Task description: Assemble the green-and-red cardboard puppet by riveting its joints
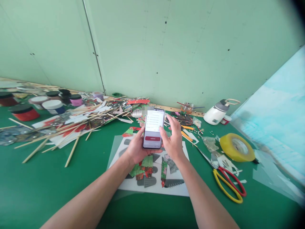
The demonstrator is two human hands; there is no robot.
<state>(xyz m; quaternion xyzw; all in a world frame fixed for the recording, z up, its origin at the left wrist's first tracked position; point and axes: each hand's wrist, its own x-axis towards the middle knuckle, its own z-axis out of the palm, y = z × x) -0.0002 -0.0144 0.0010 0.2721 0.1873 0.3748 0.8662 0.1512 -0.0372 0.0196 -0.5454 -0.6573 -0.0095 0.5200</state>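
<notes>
A smartphone [153, 128] with a lit white screen and a red button is held upright above the green table. My left hand [135, 148] wraps round its left edge and back. My right hand [173, 140] is beside the phone's right edge, fingers spread, thumb touching the screen near the middle. Under both hands lies a white sheet [173, 187] with grey printed shapes and cut pieces of coloured paper [145, 167] on it.
Red-and-yellow scissors [227, 183] and a roll of yellow tape [237, 147] lie to the right. A white kettle-like jug [216, 113] stands by the wall. Wooden sticks [71, 135], paper scraps and several paint jars [53, 106] crowd the left. Clear plastic sheets [274, 178] sit far right.
</notes>
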